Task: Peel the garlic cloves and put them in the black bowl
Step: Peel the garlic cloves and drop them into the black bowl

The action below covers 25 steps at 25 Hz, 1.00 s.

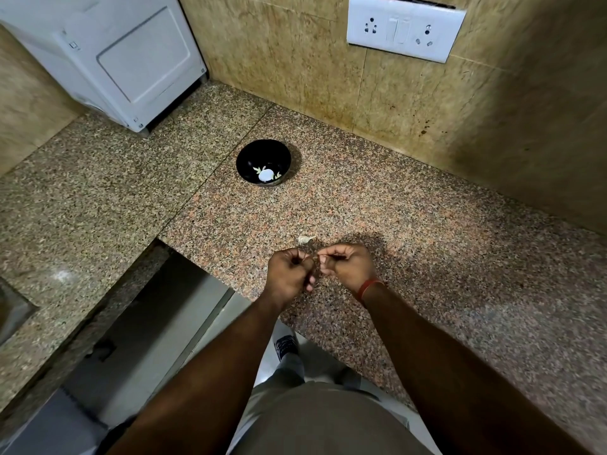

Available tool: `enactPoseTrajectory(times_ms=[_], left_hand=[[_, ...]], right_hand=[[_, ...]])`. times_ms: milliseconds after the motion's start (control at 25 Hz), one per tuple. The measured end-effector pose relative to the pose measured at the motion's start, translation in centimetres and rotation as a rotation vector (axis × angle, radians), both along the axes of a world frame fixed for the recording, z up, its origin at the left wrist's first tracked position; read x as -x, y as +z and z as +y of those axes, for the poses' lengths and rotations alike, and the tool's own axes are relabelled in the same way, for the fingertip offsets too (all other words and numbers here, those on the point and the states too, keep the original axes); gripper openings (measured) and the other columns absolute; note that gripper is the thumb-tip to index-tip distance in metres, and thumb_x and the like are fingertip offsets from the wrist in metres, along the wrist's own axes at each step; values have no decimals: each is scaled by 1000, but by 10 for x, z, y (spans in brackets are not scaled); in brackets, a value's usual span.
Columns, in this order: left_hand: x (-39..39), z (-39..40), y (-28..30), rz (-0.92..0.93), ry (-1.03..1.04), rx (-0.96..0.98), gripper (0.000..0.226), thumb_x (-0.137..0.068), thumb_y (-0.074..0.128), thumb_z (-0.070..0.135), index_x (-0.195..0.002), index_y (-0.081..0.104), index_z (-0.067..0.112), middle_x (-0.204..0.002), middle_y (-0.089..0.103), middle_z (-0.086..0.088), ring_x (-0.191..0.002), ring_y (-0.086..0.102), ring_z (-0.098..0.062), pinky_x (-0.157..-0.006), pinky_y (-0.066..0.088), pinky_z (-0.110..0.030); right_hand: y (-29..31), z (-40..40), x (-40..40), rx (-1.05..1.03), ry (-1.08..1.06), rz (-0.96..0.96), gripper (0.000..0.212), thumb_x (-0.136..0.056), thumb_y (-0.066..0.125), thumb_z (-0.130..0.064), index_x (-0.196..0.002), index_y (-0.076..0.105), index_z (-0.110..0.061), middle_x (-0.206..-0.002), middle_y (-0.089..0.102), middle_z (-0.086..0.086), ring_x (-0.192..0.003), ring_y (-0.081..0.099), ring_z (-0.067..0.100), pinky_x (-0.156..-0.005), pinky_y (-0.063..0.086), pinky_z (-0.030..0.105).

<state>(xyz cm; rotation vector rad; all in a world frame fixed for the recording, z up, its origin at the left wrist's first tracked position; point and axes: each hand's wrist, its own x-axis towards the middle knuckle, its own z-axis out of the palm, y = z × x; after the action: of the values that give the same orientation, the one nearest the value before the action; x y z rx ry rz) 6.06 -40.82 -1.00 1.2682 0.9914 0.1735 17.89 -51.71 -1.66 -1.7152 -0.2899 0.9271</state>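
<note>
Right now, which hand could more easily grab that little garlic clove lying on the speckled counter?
Probably the left hand. The small pale garlic clove lies on the speckled granite counter just beyond its knuckles, while the right hand sits a bit farther off. Both hands are busy pinching something tiny.

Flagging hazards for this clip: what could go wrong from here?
The clove between the left hand and right hand is barely visible; it may slip and fall off the nearby counter edge. The black bowl sits far back. The loose clove could get knocked.
</note>
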Motion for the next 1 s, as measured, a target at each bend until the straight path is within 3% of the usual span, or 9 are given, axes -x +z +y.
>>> enactPoseTrajectory(times_ms=[160, 280, 400, 560, 760, 840, 1000], left_hand=[[-2, 3, -5, -25, -16, 58, 10, -98, 62, 1, -92, 66, -6, -66, 66, -13, -49, 56, -21, -44, 48, -32], [-2, 5, -7, -54, -30, 86, 12, -97, 64, 3, -88, 68, -2, -68, 66, -15, -51, 56, -22, -44, 47, -32], [-4, 5, -7, -77, -29, 108, 12, -97, 65, 3, -90, 67, -5, -68, 65, -15, -50, 55, -21, -45, 46, -31], [-11, 6, -9, 47, 47, 96, 9, -98, 63, 1, -96, 65, -8, -71, 65, -15, -48, 55, -20, -42, 45, -31], [-15, 9, -18, 206, -94, -180, 18, -96, 60, -2, -83, 72, 2, -64, 67, -11, -40, 58, -14, -41, 46, -26], [-17, 10, -20, 227, -158, -261, 23, -98, 58, 0, -82, 72, 8, -67, 67, -10, -44, 61, -13, -45, 49, -27], [-19, 6, -18, 208, -263, -452, 24, -96, 69, 12, -74, 69, 22, -65, 66, 5, -53, 61, -7, -50, 45, -13]], right_hand=[[2, 0, -7, -20, 82, -84, 19, -85, 74, 7, -96, 79, -8, -90, 78, 7, -81, 74, 21, -74, 63, 34], [2, 0, -9, -46, 110, -87, 21, -81, 78, 5, -94, 79, -12, -93, 79, 5, -88, 75, 21, -80, 63, 35], [-1, -4, -11, -120, 51, 86, 17, -84, 76, 3, -100, 76, -3, -97, 78, 12, -88, 74, 26, -80, 63, 40], [-2, -2, -6, -208, -141, 379, 17, -89, 70, 4, -105, 74, 0, -104, 76, 9, -94, 70, 25, -78, 64, 35], [-10, -2, -5, -193, -205, 461, 16, -96, 63, 1, -107, 74, -3, -103, 75, 11, -90, 67, 21, -81, 63, 39], [-13, -2, -7, -159, -217, 451, 18, -96, 63, 1, -112, 72, 2, -103, 75, 14, -86, 68, 20, -78, 63, 38], [-20, -5, -8, -120, -230, 449, 18, -92, 68, 3, -109, 72, 4, -109, 75, 21, -90, 71, 25, -77, 62, 37]])
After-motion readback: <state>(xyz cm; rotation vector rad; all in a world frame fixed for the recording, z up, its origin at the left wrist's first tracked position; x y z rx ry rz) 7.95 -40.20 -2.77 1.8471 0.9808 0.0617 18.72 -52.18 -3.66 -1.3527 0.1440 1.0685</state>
